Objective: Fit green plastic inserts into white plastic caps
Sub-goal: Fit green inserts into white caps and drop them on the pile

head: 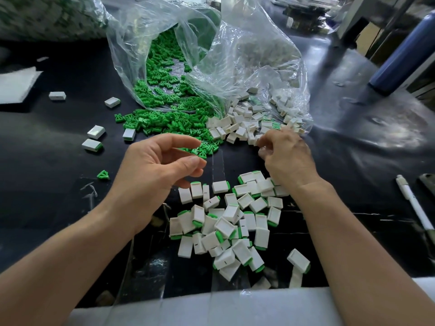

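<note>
Green plastic inserts spill from a clear bag onto the black table. White plastic caps lie in a heap beside them, at the mouth of a second clear bag. My left hand hovers just in front of the green heap, fingers curled and apart, holding nothing. My right hand reaches into the near edge of the white caps, fingertips pinched at a white cap. A pile of assembled caps with green ends lies near me between my forearms.
Loose assembled caps and a single green insert lie at left. A white pen rests at right, a dark blue cylinder stands far right. A white sheet sits far left. White foam lines the table's near edge.
</note>
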`<state>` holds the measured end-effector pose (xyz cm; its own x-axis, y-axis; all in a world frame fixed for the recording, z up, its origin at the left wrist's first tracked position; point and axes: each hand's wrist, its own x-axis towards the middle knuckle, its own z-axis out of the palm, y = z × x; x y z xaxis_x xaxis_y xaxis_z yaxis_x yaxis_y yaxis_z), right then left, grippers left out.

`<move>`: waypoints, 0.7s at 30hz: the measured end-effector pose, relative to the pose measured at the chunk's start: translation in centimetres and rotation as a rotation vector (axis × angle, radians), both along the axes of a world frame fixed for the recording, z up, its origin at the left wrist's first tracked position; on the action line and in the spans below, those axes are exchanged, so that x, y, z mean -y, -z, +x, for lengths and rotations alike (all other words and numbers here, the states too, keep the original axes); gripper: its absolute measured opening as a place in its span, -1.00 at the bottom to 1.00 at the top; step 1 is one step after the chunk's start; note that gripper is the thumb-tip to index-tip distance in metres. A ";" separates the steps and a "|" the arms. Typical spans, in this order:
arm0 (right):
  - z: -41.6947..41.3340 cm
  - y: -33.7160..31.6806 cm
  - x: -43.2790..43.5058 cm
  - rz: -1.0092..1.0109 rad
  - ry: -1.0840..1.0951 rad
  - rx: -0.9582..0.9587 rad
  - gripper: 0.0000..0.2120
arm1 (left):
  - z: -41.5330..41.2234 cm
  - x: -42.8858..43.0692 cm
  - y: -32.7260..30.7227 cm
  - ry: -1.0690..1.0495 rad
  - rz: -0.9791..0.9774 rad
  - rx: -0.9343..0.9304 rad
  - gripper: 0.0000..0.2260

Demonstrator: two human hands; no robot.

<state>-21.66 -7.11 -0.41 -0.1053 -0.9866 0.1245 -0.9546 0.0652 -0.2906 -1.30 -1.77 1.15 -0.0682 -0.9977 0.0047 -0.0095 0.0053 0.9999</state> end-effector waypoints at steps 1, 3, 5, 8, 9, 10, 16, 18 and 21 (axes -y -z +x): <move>0.0 0.0 0.0 0.003 0.005 -0.009 -0.81 | 0.0 0.0 0.0 -0.001 0.004 0.000 -0.82; 0.0 0.0 0.1 0.004 0.016 -0.020 -0.81 | -0.1 0.0 0.0 -0.004 0.012 -0.002 -0.82; 0.0 0.2 0.1 0.016 0.010 -0.027 -0.79 | -0.1 0.1 -0.1 -0.003 0.019 0.001 -0.82; -0.1 0.2 0.0 0.028 -0.005 -0.017 -0.78 | -0.1 0.0 0.0 -0.006 0.021 0.003 -0.82; -0.2 0.1 0.0 0.013 -0.003 0.000 -0.80 | -0.1 0.0 0.0 -0.007 0.020 0.002 -0.82; -0.3 -0.1 -0.1 -0.015 0.002 0.033 -0.83 | 0.0 0.0 0.0 -0.006 0.019 -0.001 -0.82; 2.3 -2.2 -2.5 -0.105 -0.299 0.717 -0.87 | -0.1 0.2 0.3 0.002 -0.006 0.054 -0.71; 3.7 -2.2 -3.3 -0.018 -0.454 0.774 -0.88 | -0.1 0.2 0.3 0.018 -0.010 0.074 -0.66; 4.8 -1.7 -3.9 0.015 -0.528 0.819 -0.85 | -0.3 0.1 0.1 0.058 -0.023 0.055 -0.71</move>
<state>-16.82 -3.24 1.31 0.3028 -0.9324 0.1973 -0.3644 -0.3045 -0.8800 -1.58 -1.85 1.04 -0.1266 -0.9917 0.0219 -0.0635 0.0301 0.9975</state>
